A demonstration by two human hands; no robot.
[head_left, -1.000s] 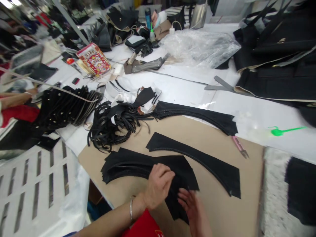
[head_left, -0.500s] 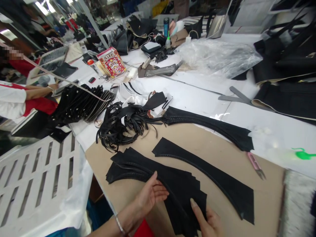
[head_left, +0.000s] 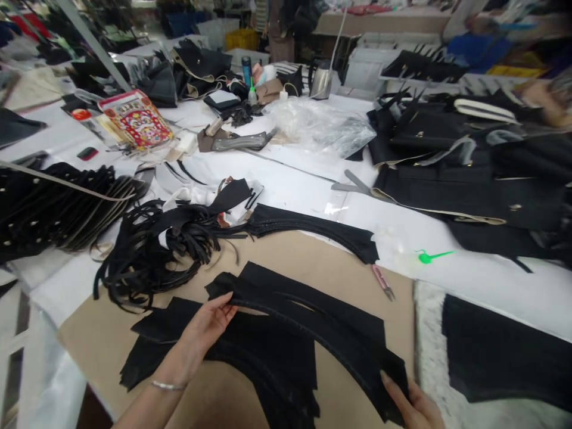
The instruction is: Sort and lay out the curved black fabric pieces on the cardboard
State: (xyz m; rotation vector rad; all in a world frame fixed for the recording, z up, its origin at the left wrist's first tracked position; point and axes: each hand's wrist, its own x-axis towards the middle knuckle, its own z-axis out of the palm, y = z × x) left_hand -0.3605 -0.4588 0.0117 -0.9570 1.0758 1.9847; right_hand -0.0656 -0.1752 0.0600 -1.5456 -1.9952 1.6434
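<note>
Now we have lifted one curved black leather strip off the stack of cut pieces on the cardboard-covered worktop, left hand pinching one end, right hand gripping the other.

We are holding a curved black leather piece at both ends, our left hand pinching one tip and our right hand gripping the other. It is hanging over a stack of like pieces on the brown board covering the bench. A tangle of black strips is lying just beyond.
</note>
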